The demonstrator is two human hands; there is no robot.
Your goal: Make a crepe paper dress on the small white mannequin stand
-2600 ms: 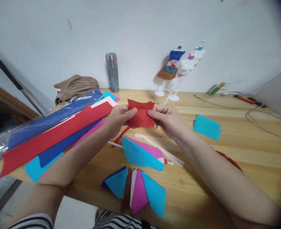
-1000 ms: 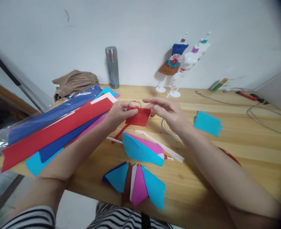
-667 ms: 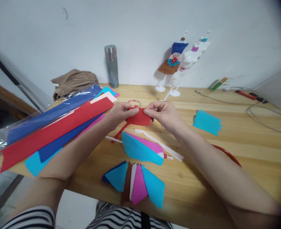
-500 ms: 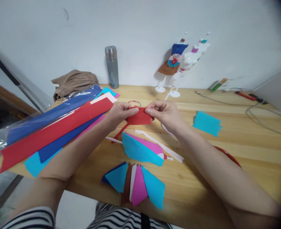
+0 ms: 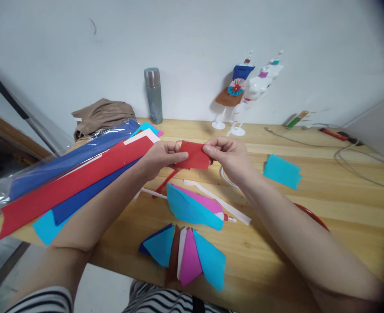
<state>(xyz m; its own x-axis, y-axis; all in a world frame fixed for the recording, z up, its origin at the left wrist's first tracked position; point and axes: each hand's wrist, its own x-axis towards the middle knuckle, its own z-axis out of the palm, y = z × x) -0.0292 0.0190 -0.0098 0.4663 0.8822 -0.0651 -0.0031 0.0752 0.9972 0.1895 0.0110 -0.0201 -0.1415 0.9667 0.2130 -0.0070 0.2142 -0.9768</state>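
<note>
A small piece of red crepe paper (image 5: 195, 155) is stretched between my two hands above the table. My left hand (image 5: 165, 155) pinches its left end, thumb on top, and my right hand (image 5: 226, 154) pinches the upper right corner. Just below lies a small dress form (image 5: 230, 218) on its side, wrapped in turquoise and magenta paper. Nearer to me, cut pieces in turquoise, brown, pale pink and magenta (image 5: 191, 261) are fanned out. A pale pink strip (image 5: 224, 203) runs beside the dress form, and a thin red strip (image 5: 165, 183) lies under my left wrist.
Long red paper (image 5: 64, 184) and a plastic-wrapped blue roll (image 5: 71, 154) lie at left, by a brown cloth (image 5: 103, 115). A thermos (image 5: 153, 95) and dress forms (image 5: 240, 87) stand against the wall. A turquoise piece (image 5: 282, 171) and a cable (image 5: 338, 158) are at right.
The red paper has turned so more of its flat face shows, and its upper edge sits higher. Both hands still pinch it. The view has shifted slightly.
</note>
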